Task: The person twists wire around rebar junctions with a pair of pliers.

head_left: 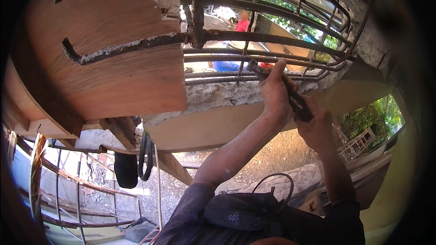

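Observation:
Dark metal pincers (300, 108) slant across the bars in front of me, their head up against a thin upright tie bar (245, 47). My left hand (275, 91) is closed around them near the head, with its thumb pointing up along a horizontal rebar (218, 58). Lower and to the right, my right hand (315, 124) is closed on the handle end. Several long rebars run left to right behind the tool, above a rough broken concrete edge (218, 94). Exactly what sits between the jaws is too small to tell.
A brown plywood panel (122, 81) fills the upper left, with a bent rusty bar (131, 47) crossing it. Rough concrete (372, 45) rises at right. A black mesh bag (236, 211) is at my chest. A ladder (359, 145) stands below right; a person in red (243, 22) is beyond.

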Action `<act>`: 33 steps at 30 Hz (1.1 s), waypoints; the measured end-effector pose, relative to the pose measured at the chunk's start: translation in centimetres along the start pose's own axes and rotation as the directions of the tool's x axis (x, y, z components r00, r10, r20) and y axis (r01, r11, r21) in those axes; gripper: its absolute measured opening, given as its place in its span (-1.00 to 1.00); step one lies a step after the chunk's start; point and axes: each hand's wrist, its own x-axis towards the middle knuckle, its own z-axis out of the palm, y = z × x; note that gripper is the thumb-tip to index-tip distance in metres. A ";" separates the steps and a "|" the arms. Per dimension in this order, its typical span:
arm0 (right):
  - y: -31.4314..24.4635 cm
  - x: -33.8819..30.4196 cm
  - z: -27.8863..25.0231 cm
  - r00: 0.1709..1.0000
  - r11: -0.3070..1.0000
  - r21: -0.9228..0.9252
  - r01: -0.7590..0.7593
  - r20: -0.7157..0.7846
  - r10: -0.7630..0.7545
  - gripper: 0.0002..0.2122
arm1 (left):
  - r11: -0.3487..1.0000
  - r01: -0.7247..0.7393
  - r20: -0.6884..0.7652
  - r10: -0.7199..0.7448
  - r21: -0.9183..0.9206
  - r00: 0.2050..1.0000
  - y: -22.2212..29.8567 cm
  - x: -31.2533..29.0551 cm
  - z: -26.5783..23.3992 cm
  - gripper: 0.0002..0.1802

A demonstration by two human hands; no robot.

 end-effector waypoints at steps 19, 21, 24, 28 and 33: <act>-0.7 -2.1 0.9 0.693 0.561 0.471 -0.681 0.662 0.285 -0.63 | 0.952 0.303 0.452 -0.289 0.045 0.844 2.1 0.7 -4.9 -0.41; -2.0 -3.8 0.8 0.990 0.999 -0.004 -0.034 0.139 0.035 -0.53 | 0.962 0.271 0.394 -0.252 0.006 0.884 1.5 0.5 -4.0 -0.41; -4.2 -3.9 1.2 0.988 0.984 -0.180 -0.012 -0.156 -0.017 -0.31 | 0.967 0.247 0.359 -0.208 -0.066 0.910 1.3 0.2 -3.1 -0.42; -2.5 -3.0 2.1 0.934 0.948 -0.294 0.118 -0.293 -0.207 -0.31 | 0.967 0.235 0.365 -0.186 -0.096 0.912 0.9 0.0 -2.5 -0.43; -2.5 -3.4 0.9 0.993 0.968 -0.248 -0.047 -0.117 0.018 -0.44 | 0.972 0.212 0.314 -0.170 -0.104 0.934 1.1 -0.3 -2.0 -0.45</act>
